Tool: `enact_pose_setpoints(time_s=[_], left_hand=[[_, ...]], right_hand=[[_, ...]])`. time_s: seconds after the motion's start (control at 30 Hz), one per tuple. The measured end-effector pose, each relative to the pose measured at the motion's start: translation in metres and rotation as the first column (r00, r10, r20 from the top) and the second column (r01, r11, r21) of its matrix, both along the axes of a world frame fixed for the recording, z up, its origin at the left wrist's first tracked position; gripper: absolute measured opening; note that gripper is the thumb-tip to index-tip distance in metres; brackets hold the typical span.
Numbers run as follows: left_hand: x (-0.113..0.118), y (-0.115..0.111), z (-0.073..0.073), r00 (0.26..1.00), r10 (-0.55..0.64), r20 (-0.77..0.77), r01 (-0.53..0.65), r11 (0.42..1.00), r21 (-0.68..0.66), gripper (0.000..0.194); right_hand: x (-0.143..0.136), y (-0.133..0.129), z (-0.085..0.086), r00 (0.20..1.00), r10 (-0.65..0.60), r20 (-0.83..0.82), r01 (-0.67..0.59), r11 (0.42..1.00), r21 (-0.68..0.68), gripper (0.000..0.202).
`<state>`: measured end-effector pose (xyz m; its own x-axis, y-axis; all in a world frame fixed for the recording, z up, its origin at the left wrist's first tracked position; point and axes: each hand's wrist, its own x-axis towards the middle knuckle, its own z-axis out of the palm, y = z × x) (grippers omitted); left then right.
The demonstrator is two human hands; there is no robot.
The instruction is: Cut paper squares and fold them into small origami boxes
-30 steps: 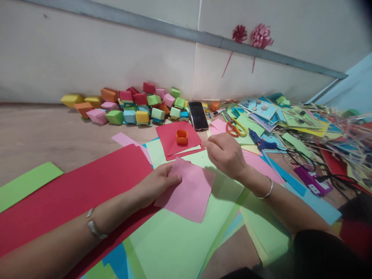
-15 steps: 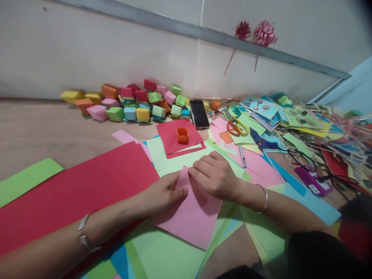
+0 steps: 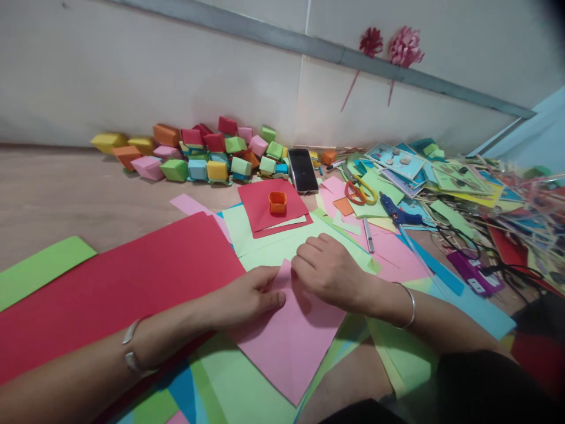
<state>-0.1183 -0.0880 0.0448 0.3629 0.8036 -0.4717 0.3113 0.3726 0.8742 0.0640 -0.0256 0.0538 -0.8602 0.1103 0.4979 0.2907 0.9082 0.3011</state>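
Observation:
A pink sheet of paper (image 3: 289, 347) is held between both hands, one corner pointing towards me and the opposite corner up between the fingers. My left hand (image 3: 251, 296) grips its left side, thumb on top and the other fingers behind. My right hand (image 3: 329, 270) is closed at the upper corner, its fingertips pinching the edge; part of that edge is hidden by the fingers. Beneath lie light green sheets (image 3: 225, 371). Just beyond the hands, a small orange paper ring (image 3: 278, 203) rests on a red paper square (image 3: 253, 206).
Large red paper (image 3: 132, 265) spreads at left. Folded paper blocks (image 3: 216, 171) line the wall beside a phone (image 3: 302, 171). At right are scissors (image 3: 359, 191), a cutter (image 3: 368, 235), a blue glue gun (image 3: 399, 212) and a purple power strip (image 3: 474, 274) with black cords.
The pink sheet has turned and flattened somewhat, and its near corner has come closer to me. Both hands keep their grip and have shifted only slightly.

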Motion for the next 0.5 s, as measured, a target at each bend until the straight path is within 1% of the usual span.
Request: enact_pose_setpoints(time_s=[0.1,0.17,0.2,0.23,0.27,0.3,0.33,0.37,0.4,0.43,0.47,0.5], left_hand=[[0.001,-0.001,0.003,0.996,0.030,0.090,-0.024,0.997,-0.069,0.031],[0.000,-0.002,0.003,0.983,0.075,0.168,-0.052,0.989,-0.138,0.034],[-0.001,-0.002,0.002,0.974,0.101,0.203,-0.064,0.982,-0.180,0.036],[-0.002,-0.002,0.001,0.965,0.119,0.232,-0.066,0.973,-0.223,0.038],[-0.005,-0.002,-0.001,0.958,0.116,0.261,-0.045,0.963,-0.265,0.038],[-0.008,-0.001,-0.003,0.953,0.089,0.289,0.002,0.954,-0.301,0.039],[-0.011,-0.001,-0.005,0.948,0.037,0.315,0.071,0.944,-0.323,0.039],[-0.014,0.000,-0.008,0.939,-0.036,0.342,0.156,0.931,-0.330,0.039],[-0.016,0.001,-0.010,0.928,-0.112,0.354,0.233,0.919,-0.319,0.037],[-0.017,0.002,-0.011,0.914,-0.193,0.356,0.306,0.905,-0.296,0.034],[-0.018,0.002,-0.012,0.902,-0.256,0.348,0.355,0.899,-0.256,0.030],[-0.018,0.003,-0.012,0.899,-0.294,0.325,0.369,0.908,-0.200,0.027]], right_hand=[[0.003,0.015,-0.006,0.995,-0.082,-0.058,0.075,0.991,-0.113,0.025],[0.009,0.033,-0.006,0.980,-0.185,-0.073,0.166,0.962,-0.217,0.020],[0.012,0.044,-0.005,0.963,-0.259,-0.073,0.231,0.936,-0.267,0.018],[0.017,0.054,-0.003,0.936,-0.345,-0.069,0.307,0.897,-0.318,0.017],[0.021,0.065,0.000,0.903,-0.428,-0.047,0.381,0.845,-0.375,0.015],[0.025,0.074,0.003,0.874,-0.486,-0.010,0.436,0.791,-0.429,0.014],[0.029,0.081,0.005,0.855,-0.516,0.045,0.473,0.742,-0.474,0.013],[0.032,0.086,0.007,0.848,-0.519,0.108,0.496,0.706,-0.505,0.012],[0.033,0.090,0.008,0.850,-0.498,0.171,0.508,0.690,-0.515,0.012],[0.033,0.091,0.007,0.854,-0.467,0.230,0.514,0.691,-0.508,0.013],[0.032,0.091,0.006,0.857,-0.436,0.276,0.516,0.702,-0.491,0.014],[0.030,0.089,0.002,0.858,-0.411,0.308,0.513,0.718,-0.471,0.015]])
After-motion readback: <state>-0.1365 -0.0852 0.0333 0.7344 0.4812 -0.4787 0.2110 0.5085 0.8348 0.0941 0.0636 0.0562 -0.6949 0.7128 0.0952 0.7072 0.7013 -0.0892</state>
